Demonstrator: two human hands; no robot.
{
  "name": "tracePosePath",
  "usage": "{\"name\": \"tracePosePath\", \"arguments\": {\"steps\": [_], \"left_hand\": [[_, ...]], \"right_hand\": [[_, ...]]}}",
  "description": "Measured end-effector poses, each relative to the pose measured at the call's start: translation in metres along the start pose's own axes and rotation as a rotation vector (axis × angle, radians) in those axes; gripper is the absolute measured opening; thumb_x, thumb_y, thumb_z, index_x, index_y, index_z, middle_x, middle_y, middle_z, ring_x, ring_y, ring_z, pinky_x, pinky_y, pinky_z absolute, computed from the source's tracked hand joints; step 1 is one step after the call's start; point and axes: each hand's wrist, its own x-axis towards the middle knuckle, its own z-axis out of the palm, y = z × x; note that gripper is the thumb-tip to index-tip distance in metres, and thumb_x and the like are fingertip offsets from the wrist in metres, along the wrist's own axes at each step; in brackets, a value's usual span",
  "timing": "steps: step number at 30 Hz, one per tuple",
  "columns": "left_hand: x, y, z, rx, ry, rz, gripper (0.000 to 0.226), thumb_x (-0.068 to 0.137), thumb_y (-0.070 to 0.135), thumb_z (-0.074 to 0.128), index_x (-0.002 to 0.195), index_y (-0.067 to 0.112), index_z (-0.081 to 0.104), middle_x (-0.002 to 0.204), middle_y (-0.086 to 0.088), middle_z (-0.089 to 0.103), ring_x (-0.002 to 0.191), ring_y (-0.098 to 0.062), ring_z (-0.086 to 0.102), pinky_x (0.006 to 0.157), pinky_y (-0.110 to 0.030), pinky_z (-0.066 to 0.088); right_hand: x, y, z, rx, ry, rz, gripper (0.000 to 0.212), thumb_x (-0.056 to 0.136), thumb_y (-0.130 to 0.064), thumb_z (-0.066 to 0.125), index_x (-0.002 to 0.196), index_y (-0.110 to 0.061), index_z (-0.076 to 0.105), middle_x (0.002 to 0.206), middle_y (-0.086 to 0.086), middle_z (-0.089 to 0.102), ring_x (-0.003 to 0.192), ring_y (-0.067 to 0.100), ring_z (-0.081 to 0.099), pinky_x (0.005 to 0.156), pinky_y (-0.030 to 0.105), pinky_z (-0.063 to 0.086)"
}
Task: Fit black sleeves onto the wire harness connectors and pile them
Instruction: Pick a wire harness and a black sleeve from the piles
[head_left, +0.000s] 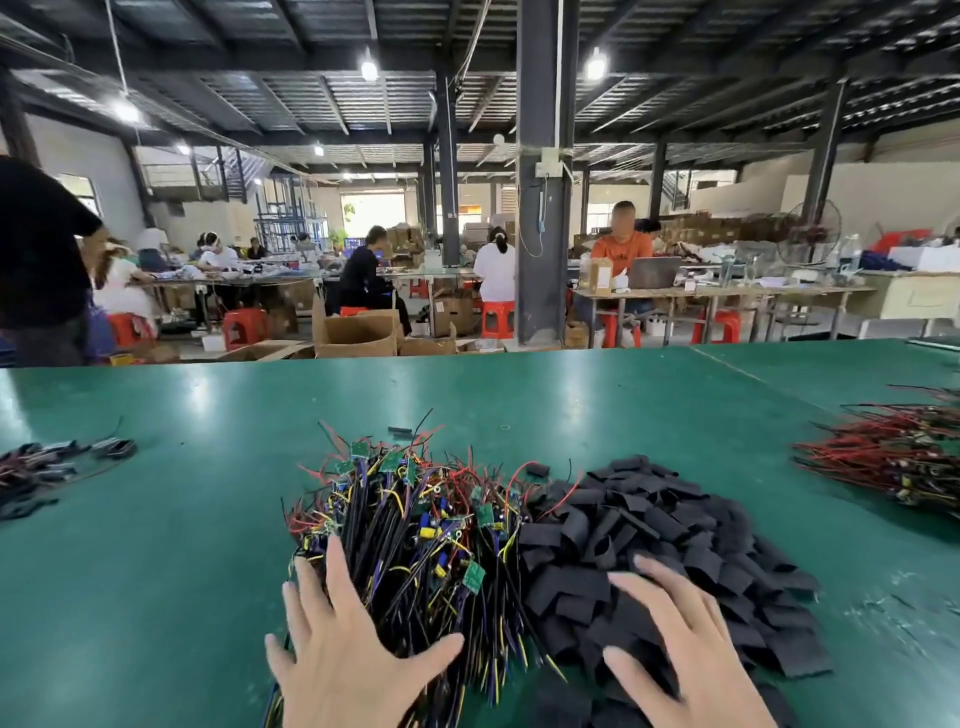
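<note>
Tangled heap of thin black, yellow, red and blue wire harnesses with small green circuit boards (415, 530): sits at the middle of the near edge of the green tabletop (156, 545). Touching its right flank is a loose mound of short flat black sleeve pieces (649, 540). The two heaps overlap at the seam.

Left hand (343, 654): fingers wide and straight, lying flat on the near left of the harness heap, gripping nothing. Right hand (685, 649): fingers spread, resting flat on the sleeve mound, also holding nothing.

Small dark pile of sleeved-looking pieces (47, 467) lies by the left edge. A bundle of mostly red wires (883, 462) lies by the right edge, well apart from the work. One stray black piece (400, 431) lies beyond the heap.

Risks, as judged:
- Wires are interlocked, so lifting one harness likely drags neighbours along and spills the heap.
- Sleeves are light and flat. A sweep of the right hand could scatter them or push them into the wires.
- Flattened sleeves may snag on board corners when slid on.
- Done and undone pieces could get mixed if piled too near.
</note>
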Motion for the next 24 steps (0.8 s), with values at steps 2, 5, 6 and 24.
{"name": "tracePosePath", "arguments": {"steps": [2,5,6,24], "left_hand": [[0.008,-0.004,0.003,-0.032,0.014,0.044,0.151,0.029,0.094,0.052,0.134,0.035,-0.040,0.157,-0.006,-0.019,0.146,-0.027,-0.007,0.112,-0.057,0.017],[0.014,0.001,0.007,-0.010,-0.014,0.088,0.152,0.029,0.089,0.059,0.131,0.040,-0.043,0.155,-0.009,-0.022,0.145,-0.033,-0.006,0.108,-0.062,0.022],[0.015,0.003,0.010,0.007,-0.022,0.091,0.152,0.030,0.087,0.061,0.131,0.041,-0.044,0.155,-0.010,-0.022,0.144,-0.034,-0.004,0.107,-0.061,0.024],[0.058,0.023,0.030,0.101,-0.035,0.030,0.154,0.041,0.075,0.072,0.134,0.030,-0.042,0.154,-0.016,-0.013,0.141,-0.042,0.010,0.103,-0.062,0.031]], "right_hand": [[0.027,-0.021,0.024,-0.202,-0.150,0.068,0.077,0.083,-0.068,0.043,0.140,-0.050,-0.006,0.154,-0.010,-0.009,0.144,0.020,-0.004,0.115,0.029,0.009],[0.054,-0.025,0.057,-0.264,-0.248,-0.007,0.092,0.071,-0.085,0.033,0.130,-0.055,-0.031,0.149,-0.004,-0.036,0.140,0.029,-0.027,0.113,0.049,-0.007],[0.061,-0.030,0.067,-0.273,-0.292,-0.052,0.094,0.068,-0.087,0.033,0.130,-0.056,-0.031,0.148,-0.002,-0.037,0.138,0.031,-0.029,0.111,0.054,-0.011],[0.109,-0.021,0.127,-0.213,-0.387,-0.101,0.100,0.059,-0.093,0.025,0.143,-0.051,-0.009,0.154,-0.010,-0.023,0.141,0.026,-0.025,0.108,0.060,-0.013]]}}
